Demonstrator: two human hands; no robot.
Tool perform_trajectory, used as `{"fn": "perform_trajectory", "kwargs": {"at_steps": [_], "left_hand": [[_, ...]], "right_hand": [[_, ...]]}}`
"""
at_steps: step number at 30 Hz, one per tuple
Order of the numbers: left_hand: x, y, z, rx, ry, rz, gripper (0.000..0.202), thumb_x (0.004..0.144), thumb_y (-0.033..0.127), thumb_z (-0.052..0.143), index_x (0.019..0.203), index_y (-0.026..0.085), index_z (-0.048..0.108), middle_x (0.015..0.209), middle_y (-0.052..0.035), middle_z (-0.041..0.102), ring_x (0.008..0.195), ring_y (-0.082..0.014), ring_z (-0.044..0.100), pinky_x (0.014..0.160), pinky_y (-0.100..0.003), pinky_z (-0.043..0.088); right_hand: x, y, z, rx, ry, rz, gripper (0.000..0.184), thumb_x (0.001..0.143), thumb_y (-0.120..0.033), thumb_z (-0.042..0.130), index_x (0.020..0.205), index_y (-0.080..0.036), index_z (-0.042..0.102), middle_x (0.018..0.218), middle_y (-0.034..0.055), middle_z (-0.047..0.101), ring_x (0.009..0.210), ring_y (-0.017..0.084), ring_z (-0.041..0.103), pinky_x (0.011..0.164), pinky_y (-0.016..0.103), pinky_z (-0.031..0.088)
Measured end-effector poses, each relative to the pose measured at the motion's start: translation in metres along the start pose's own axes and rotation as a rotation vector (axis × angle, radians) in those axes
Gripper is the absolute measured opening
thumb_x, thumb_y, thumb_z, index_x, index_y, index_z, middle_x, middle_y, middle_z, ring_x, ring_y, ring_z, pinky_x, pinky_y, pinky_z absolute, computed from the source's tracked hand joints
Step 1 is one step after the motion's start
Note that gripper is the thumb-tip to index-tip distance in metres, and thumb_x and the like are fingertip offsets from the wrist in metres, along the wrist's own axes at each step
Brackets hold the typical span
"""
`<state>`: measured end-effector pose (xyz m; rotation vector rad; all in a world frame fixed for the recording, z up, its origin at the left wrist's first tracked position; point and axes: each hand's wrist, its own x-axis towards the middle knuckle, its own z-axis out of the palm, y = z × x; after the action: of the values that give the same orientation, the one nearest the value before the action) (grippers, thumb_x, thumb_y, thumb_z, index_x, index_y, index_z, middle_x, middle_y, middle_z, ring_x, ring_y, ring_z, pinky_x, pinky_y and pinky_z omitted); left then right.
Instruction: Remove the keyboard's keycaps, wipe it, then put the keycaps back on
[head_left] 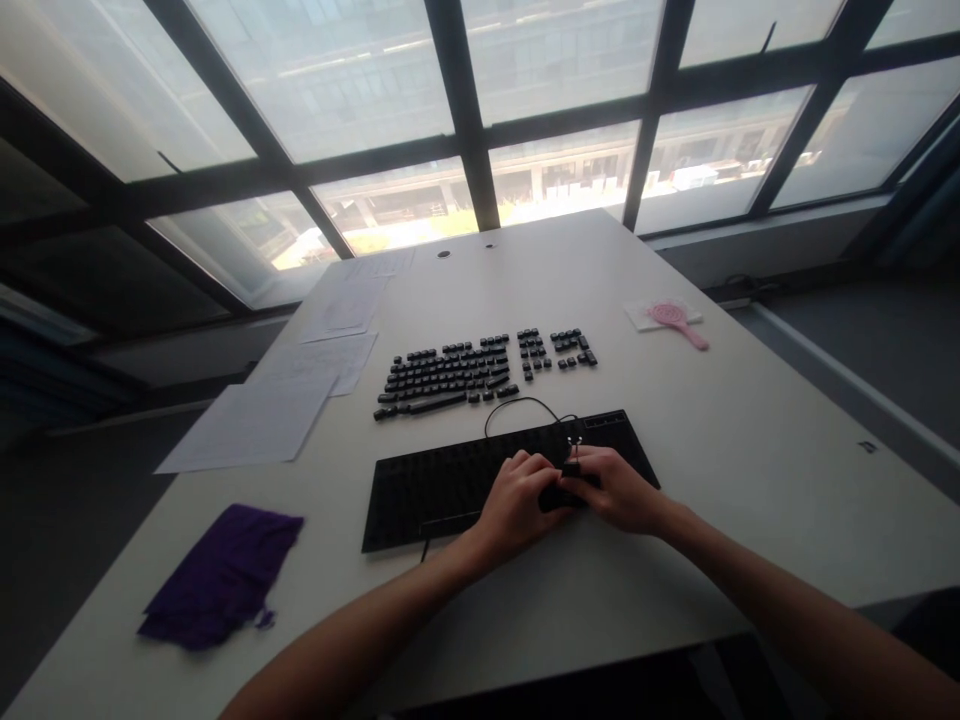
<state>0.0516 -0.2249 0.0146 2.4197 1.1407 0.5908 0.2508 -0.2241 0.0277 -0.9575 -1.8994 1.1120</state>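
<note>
A black keyboard lies before me, its keys hard to make out in the dark. Over its right part my two hands meet. My right hand is closed, pinching a small wire keycap puller whose two thin metal prongs point up and away from me. Curled in from the left, my left hand has its fingertips against the puller's black base. Whatever sits between its thumb and fingers is hidden. Beyond the keyboard, loose black keycaps stand in rows, laid out like a keyboard.
A thin cable loops behind the keyboard. Paper sheets lie along the table's left side, with a purple cloth pouch nearer me. At the right, a pink hairbrush rests partly on a white packet. Windows border the white table.
</note>
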Motion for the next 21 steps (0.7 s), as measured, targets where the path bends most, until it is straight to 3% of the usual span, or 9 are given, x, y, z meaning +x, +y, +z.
{"fn": "perform_trajectory", "kwargs": {"at_steps": [4, 9, 14, 17, 21], "left_hand": [[-0.001, -0.003, 0.004, 0.012, 0.017, 0.004, 0.029, 0.074, 0.037, 0.083, 0.098, 0.026, 0.071, 0.097, -0.0041, 0.068, 0.091, -0.024, 0.056, 0.078, -0.04, 0.044], [-0.003, 0.0, 0.003, 0.02, 0.008, -0.001, 0.022, 0.077, 0.037, 0.08, 0.092, 0.025, 0.071, 0.098, -0.004, 0.068, 0.092, -0.0242, 0.055, 0.078, -0.04, 0.043], [0.002, 0.003, 0.003, 0.031, -0.003, -0.017, 0.017, 0.077, 0.035, 0.08, 0.085, 0.024, 0.07, 0.091, -0.0037, 0.068, 0.088, -0.0233, 0.055, 0.075, -0.037, 0.041], [0.006, 0.004, 0.005, 0.072, -0.031, -0.014, 0.016, 0.077, 0.034, 0.079, 0.075, 0.023, 0.068, 0.083, -0.0032, 0.067, 0.084, -0.0222, 0.054, 0.072, -0.037, 0.039], [0.007, 0.004, 0.007, 0.067, -0.024, -0.012, 0.014, 0.079, 0.033, 0.078, 0.078, 0.022, 0.069, 0.085, -0.0034, 0.068, 0.088, -0.0224, 0.054, 0.075, -0.038, 0.037]], "right_hand": [[0.0, 0.002, -0.003, -0.049, -0.011, -0.008, 0.023, 0.095, -0.03, 0.058, 0.081, -0.019, 0.072, 0.085, 0.0064, 0.065, 0.077, 0.02, 0.06, 0.07, 0.033, 0.047], [-0.002, 0.005, -0.005, -0.178, -0.108, 0.0, 0.018, 0.093, -0.024, 0.06, 0.08, -0.019, 0.071, 0.085, 0.0051, 0.063, 0.077, 0.019, 0.059, 0.07, 0.031, 0.046], [-0.008, 0.005, 0.001, -0.381, -0.117, -0.145, 0.017, 0.093, -0.017, 0.056, 0.082, -0.019, 0.068, 0.083, 0.0062, 0.061, 0.077, 0.02, 0.054, 0.069, 0.032, 0.043], [-0.01, 0.01, 0.006, -0.393, -0.077, -0.24, 0.022, 0.094, -0.014, 0.05, 0.078, -0.019, 0.064, 0.077, 0.0066, 0.059, 0.073, 0.02, 0.051, 0.066, 0.033, 0.041], [-0.011, 0.019, 0.01, -0.23, 0.037, -0.172, 0.023, 0.095, -0.018, 0.053, 0.074, -0.019, 0.062, 0.074, 0.0055, 0.059, 0.072, 0.019, 0.054, 0.065, 0.032, 0.042]]}}
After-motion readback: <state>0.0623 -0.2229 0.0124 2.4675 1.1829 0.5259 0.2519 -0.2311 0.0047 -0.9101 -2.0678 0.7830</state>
